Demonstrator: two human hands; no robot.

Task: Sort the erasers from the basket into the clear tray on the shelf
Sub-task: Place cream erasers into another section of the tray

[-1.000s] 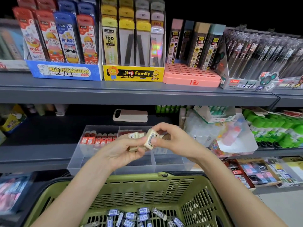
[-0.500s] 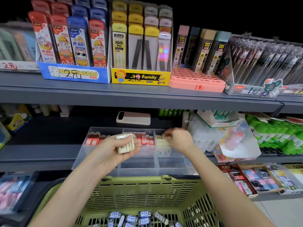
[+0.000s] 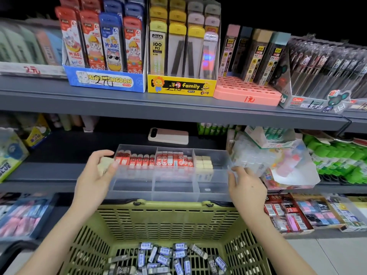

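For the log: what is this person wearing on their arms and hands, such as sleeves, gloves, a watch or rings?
Nothing is worn that shows. The left hand and right hand have no gloves or rings. Both forearms are uncovered down to the bottom edge of the picture, with no sleeve, watch, bracelet or marking in view.

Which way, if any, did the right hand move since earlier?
Yes: right hand withdrew rightward from the cream erasers to the right wall of the clear plastic tray.

Olive-green basket (image 3: 170, 207), grey-blue erasers (image 3: 164, 253), clear tray (image 3: 174, 192) (red and cream inside).
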